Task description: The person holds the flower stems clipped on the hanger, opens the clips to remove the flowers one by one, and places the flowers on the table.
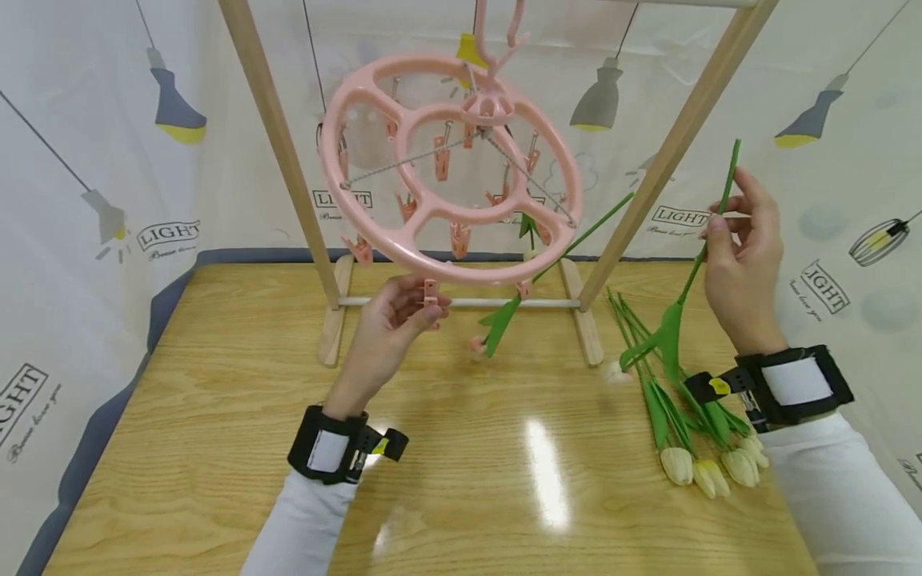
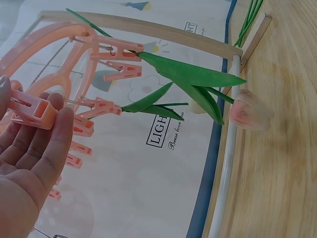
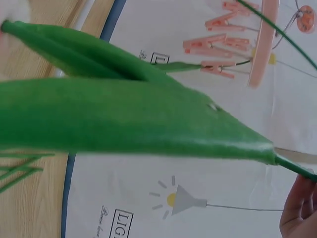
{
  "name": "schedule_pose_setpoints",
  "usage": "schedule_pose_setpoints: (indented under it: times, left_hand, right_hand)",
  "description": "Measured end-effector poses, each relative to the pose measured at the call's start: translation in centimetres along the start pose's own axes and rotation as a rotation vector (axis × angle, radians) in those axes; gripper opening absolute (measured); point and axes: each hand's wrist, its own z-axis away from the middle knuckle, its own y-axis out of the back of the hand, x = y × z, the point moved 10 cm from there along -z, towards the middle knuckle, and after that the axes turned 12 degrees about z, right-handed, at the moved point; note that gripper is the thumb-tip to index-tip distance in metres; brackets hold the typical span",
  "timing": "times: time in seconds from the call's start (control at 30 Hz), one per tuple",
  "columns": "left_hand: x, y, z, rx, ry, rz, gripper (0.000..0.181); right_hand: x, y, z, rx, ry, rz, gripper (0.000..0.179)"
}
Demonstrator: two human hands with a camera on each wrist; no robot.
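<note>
As we read the head view, the left hand (image 1: 383, 336) pinches a small pink plastic clip (image 1: 430, 294) below the near rim of a round pink plastic hanger (image 1: 468, 274); the right hand (image 1: 749, 268) pinches the green stem of an inverted artificial tulip (image 1: 670, 332) above the wooden desk (image 1: 446, 480).

In the left wrist view, we find two neighbouring pink clips (image 2: 131, 48) gripping hanging tulips (image 2: 198, 74).

In the right wrist view, we see broad green leaves (image 3: 124, 116) beyond the partly visible fingers (image 3: 299, 208).

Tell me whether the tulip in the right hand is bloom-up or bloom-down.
Bloom-down: its stem end points up above the right hand, while its bloom hangs below.
</note>
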Motion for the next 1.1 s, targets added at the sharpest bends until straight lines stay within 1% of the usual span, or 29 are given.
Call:
schedule_pose_setpoints:
  times: [0.27,0.33,0.5,0.6,0.83,0.93,1.1]
  left_hand:
    - [0.2,-0.1,-0.1,-0.004,-0.007,-0.002,0.040]
    - [0.2,-0.1,-0.1,-0.004,-0.013,-0.001,0.040]
    - [0.2,-0.1,-0.1,-0.006,-0.016,-0.004,0.040]
    - [0.1,0.0,-0.1,-0.003,-0.009,-0.008,0.040]
    - [0.1,0.1,-0.1,0.002,-0.008,-0.003,0.040]
    - [0.1,0.2,0.0,0.001,-0.012,0.000,0.040]
    - [0.1,0.3,0.0,0.000,-0.018,0.010,0.040]
  right_hand:
    - [1.9,0.8,-0.9,-0.040,-0.003,0.149,0.046]
    - [2.6,0.9,-1.2,-0.050,-0.004,0.190,0.045]
    - [4.8,1.1,-2.3,-0.093,-0.039,0.313,0.045]
    - [6.0,1.1,-2.8,-0.132,-0.061,0.375,0.046]
    - [8.6,0.9,-3.8,-0.225,-0.070,0.496,0.045]
    - [9.8,1.0,-3.8,-0.271,-0.079,0.536,0.044]
    - [11.0,0.9,-3.4,-0.352,-0.089,0.578,0.044]
